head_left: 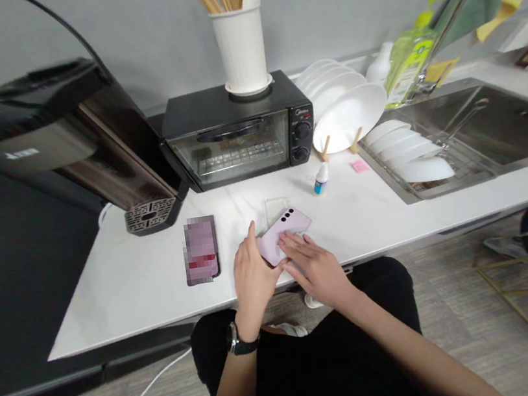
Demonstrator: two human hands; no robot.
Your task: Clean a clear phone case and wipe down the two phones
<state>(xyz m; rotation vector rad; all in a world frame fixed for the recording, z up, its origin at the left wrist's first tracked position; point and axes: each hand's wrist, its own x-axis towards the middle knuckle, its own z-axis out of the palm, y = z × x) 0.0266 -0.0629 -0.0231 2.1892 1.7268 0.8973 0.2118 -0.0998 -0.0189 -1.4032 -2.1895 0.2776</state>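
Observation:
A light purple phone [274, 236] lies back side up, with its camera lenses toward the far right corner. My left hand [253, 271] grips its near left end between thumb and fingers. My right hand [318, 268] presses a small pale cloth [300, 235] against the phone's back; the fingers cover most of the cloth. Just behind the phone is a clear phone case [272, 208], partly hidden by it. A small white bottle [321, 179] with a blue label stands to the right. On the left lies another phone [210, 232], its screen blurred out.
The white counter [124, 290] holds a black toaster oven [237, 146], with a white chopstick holder [242, 50] on top. At left stands a tall dark dispenser [113, 140]. Plates [350, 110], a pink packet [359, 165] and a sink [493, 120] with bowls are right.

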